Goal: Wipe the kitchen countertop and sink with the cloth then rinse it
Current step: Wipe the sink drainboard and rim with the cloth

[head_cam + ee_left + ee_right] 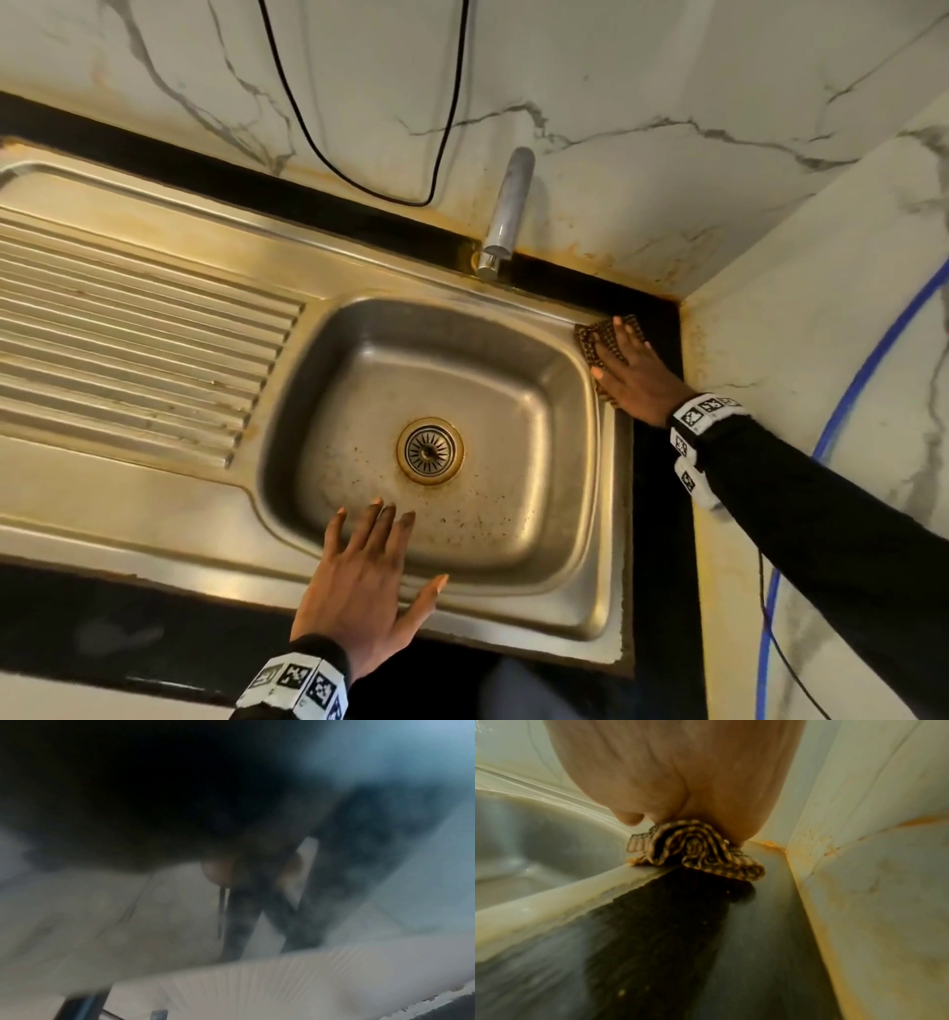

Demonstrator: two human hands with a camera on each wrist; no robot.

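A brown and orange checked cloth (590, 339) (695, 845) lies bunched on the black countertop strip (662, 493) at the far right corner of the steel sink (287, 555). My right hand (629, 367) (680, 780) presses flat on the cloth with straight fingers, beside the marble side wall. My left hand (369, 560) rests open on the sink's front rim, fingers stretched over the basin edge. The left wrist view is blurred and dark.
A steel tap (506, 210) stands on the back wall above the basin. The ribbed drainboard (128, 329) fills the left. The drain (430, 450) has rusty stains round it. A black cable (441, 154) loops on the marble wall and a blue hose (842, 406) runs at right.
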